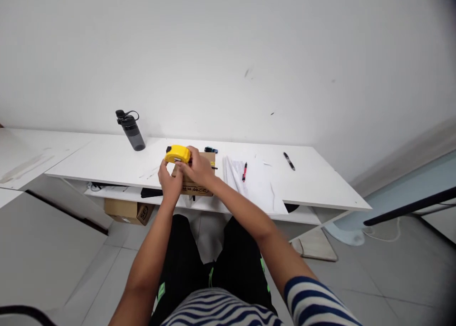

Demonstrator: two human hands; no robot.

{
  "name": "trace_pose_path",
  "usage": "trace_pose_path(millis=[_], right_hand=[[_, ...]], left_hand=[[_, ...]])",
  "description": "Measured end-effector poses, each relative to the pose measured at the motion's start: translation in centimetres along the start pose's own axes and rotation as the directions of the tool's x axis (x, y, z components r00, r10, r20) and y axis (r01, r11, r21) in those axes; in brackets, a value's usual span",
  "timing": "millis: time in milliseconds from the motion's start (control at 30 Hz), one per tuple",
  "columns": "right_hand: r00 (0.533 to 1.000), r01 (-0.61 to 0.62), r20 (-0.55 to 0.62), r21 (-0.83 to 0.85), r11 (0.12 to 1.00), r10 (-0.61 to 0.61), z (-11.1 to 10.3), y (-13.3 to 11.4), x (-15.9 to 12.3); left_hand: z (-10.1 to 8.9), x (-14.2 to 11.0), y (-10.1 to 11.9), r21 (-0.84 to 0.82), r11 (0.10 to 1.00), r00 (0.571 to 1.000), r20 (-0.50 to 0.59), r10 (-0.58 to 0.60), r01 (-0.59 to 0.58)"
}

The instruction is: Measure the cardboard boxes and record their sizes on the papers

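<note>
- The tape measure (178,153), yellow, is held up over the left part of the box (195,190), near its far edge.
- Both hands are closed on it: the left hand (170,178) grips it from the near side, the right hand (199,167) from its right end.
- The box sits at the near edge of the worktop (306,183), partly hidden by the hands.
- Left of the box and farther back, the bottle (133,134) stands on the worktop.
- Just behind the box lies a small dark item (211,150), too small to make out.
- Right of the box are papers (261,193), with the red pen (244,172) on them.
- Well right of the box lies the black pen (289,161).
- Below and left of the box is a carton (121,209).
</note>
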State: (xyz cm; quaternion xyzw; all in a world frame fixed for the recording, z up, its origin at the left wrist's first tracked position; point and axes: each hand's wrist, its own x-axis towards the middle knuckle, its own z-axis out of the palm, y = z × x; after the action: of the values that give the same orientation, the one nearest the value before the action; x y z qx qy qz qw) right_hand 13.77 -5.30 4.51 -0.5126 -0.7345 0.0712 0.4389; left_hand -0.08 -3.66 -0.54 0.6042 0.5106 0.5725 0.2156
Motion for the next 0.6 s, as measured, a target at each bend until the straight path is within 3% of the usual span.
trace_pose_path(millis=[33,100,167,267,367,433,500,533,600], right_hand=[[0.996,-0.016,-0.088,0.090,0.996,0.024,0.1,0.1,-1.6],[0.965,0.000,-0.251,0.302,0.953,0.079,0.7,0.5,-5.2],[0.903,0.028,-0.390,0.473,0.880,0.181,1.4,1.1,-9.0],[0.890,0.010,-0.377,0.579,0.815,0.257,1.4,2.5,-14.0],[0.910,-0.069,-0.293,0.594,0.802,0.295,-1.2,5.5,-16.6],[0.889,-0.179,-0.273,0.534,0.826,0.369,-4.3,8.7,-16.5],[0.824,-0.347,-0.331,0.349,0.871,0.461,-7.8,12.5,-15.1],[0.821,-0.424,-0.323,0.206,0.882,0.470,-9.3,14.4,-14.0],[0.871,-0.479,-0.217,-0.173,0.861,0.441,-11.6,17.9,-11.6]], left_hand=[[-0.3,-0.9,0.6,-0.001,1.000,0.997,-0.077,0.028,-0.029],[-0.5,-3.3,1.9,-0.133,0.986,0.991,-0.096,0.093,-0.105],[0.1,-6.0,3.3,-0.386,0.918,0.994,0.032,0.109,-0.088],[2.1,-9.3,4.8,-0.534,0.831,0.934,0.353,0.052,0.156],[4.9,-10.9,5.2,-0.471,0.828,0.868,0.496,-0.039,0.306],[7.1,-11.0,5.0,-0.432,0.837,0.838,0.542,-0.058,0.338],[9.3,-10.5,4.8,-0.389,0.860,0.795,0.606,-0.030,0.330],[10.5,-10.2,4.7,-0.358,0.884,0.763,0.646,0.002,0.301],[12.9,-9.4,4.6,-0.285,0.938,0.694,0.716,0.071,0.198]])
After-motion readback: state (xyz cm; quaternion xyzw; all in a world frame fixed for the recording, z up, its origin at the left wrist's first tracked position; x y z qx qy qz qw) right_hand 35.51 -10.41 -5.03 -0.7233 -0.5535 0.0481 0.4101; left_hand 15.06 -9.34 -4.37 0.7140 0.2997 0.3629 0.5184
